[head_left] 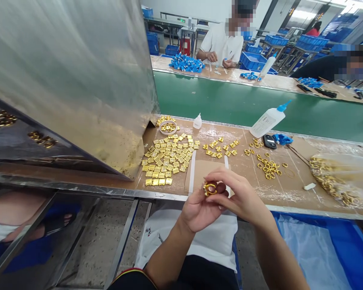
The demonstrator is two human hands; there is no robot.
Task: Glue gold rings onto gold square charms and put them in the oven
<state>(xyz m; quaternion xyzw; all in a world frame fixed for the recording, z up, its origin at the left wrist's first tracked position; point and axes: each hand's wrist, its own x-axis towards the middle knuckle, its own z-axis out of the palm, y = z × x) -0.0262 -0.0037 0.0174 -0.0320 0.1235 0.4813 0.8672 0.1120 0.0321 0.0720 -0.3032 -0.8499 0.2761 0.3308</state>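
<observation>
Both of my hands meet over the table's front edge around a gold ring (pixel 211 188) with a raised top. My left hand (pixel 198 213) pinches the ring from the left and below. Fingers of my right hand (pixel 237 193) close on its right side. Just beyond lies a cardboard sheet (pixel 207 167) with white tape strips. Flat gold square pieces (pixel 169 155) spread in rows to the left. Several gold pieces with raised tops (pixel 219 149) lie past the cardboard, and plain gold ring bands (pixel 269 167) are heaped to the right.
A metal panel (pixel 109 80) rises at left. A small dropper bottle (pixel 197 121), a larger blue-tipped bottle (pixel 268 122) and a black device (pixel 270 141) stand behind. A bag of gold rings (pixel 341 177) lies right. Across the green belt (pixel 205 96) sits a co-worker (pixel 224 44).
</observation>
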